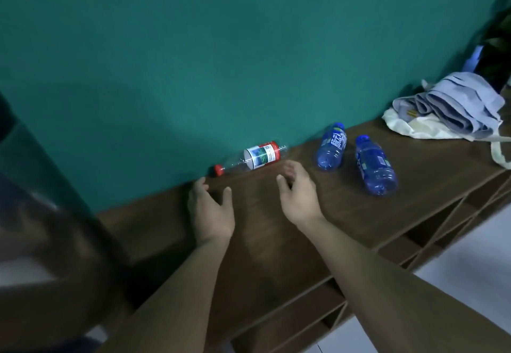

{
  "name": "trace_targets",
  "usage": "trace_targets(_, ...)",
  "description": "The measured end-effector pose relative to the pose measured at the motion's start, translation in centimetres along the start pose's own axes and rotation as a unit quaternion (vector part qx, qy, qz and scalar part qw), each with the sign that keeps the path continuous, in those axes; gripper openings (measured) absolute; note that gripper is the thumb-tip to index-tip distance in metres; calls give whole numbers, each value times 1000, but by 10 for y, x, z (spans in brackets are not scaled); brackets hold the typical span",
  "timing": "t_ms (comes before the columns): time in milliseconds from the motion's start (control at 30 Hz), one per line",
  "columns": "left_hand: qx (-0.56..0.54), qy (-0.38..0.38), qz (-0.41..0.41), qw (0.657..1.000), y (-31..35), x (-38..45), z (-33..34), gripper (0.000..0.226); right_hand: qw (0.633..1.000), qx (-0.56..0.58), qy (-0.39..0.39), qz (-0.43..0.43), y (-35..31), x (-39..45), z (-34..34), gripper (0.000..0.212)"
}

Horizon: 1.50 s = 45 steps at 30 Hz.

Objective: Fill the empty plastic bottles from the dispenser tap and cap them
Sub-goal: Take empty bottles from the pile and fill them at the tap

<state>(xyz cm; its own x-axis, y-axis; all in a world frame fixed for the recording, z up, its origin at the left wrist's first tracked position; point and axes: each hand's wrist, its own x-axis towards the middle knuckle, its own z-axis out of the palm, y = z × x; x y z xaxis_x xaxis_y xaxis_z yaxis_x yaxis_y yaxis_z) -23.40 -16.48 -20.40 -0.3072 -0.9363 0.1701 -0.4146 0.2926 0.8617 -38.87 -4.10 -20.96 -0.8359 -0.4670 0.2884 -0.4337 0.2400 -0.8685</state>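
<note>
A clear plastic bottle (pixel 250 158) with a red cap and a red-and-white label lies on its side against the green wall, cap pointing left. Two blue plastic bottles lie on the wooden tabletop (pixel 265 242) to its right: one (pixel 331 146) near the wall, the other (pixel 376 166) closer to the front. Both carry blue caps. My left hand (pixel 211 210) hovers just below the clear bottle's cap, fingers relaxed and empty. My right hand (pixel 298 192) hovers beside the clear bottle's base, fingers loosely curled, holding nothing.
A heap of pale blue and cream cloth (pixel 448 109) lies at the table's far right, with a dark object (pixel 486 59) behind it. A large dark blurred shape (pixel 47 214) fills the left side. White floor (pixel 456 283) shows beyond the table's front edge.
</note>
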Motion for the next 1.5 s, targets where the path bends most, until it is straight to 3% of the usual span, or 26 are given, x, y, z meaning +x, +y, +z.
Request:
trace_targets(133, 98, -8, 25, 995, -2, 36, 21, 84, 1000, -3, -1, 21, 13, 51, 8, 68)
trace_targets(267, 172, -18, 59, 983, -1, 45, 30, 73, 999, -16, -36, 37, 23, 86, 17, 87)
trace_targets(400, 199, -36, 72, 977, 0, 44, 29, 69, 997, -18, -68, 25, 30, 93, 23, 88)
trace_targets(500, 119, -57, 54, 990, 3, 36, 22, 78, 995, -7, -97, 23, 29, 85, 18, 91)
trace_targets(633, -96, -52, -7, 994, 18, 11, 4, 97, 994, 44, -95, 42, 14, 44, 11, 97)
trace_targets(733, -207, -15, -28, 978, 49, -11, -23, 93, 995, 55, -75, 44, -10, -7, 3, 92)
trace_targets(833, -226, 26, 25, 973, 67, -22, -50, 89, 998, 30, -52, 21, -31, -53, -8, 81)
trace_targets(1000, -254, -11, 50, 966, 108, -47, -105, 95, 997, -43, -52, -46, -83, -103, -52, 52)
trace_targets(1067, -271, -22, 60, 960, 124, -64, -130, 96, 992, -85, -37, -90, -103, -116, -72, 51)
trace_targets(1233, -282, -70, 90, 953, 129, -119, -194, 60, 978, -69, -8, -195, -179, -135, -106, 42)
trace_targets(1367, -257, -104, 126, 953, 129, -162, -250, 47, 964, -22, -58, -257, -257, -164, -114, 39)
trace_targets(1500, -221, -102, 174, 954, 124, -206, -304, 36, 946, -60, -72, -311, -324, -209, -115, 45)
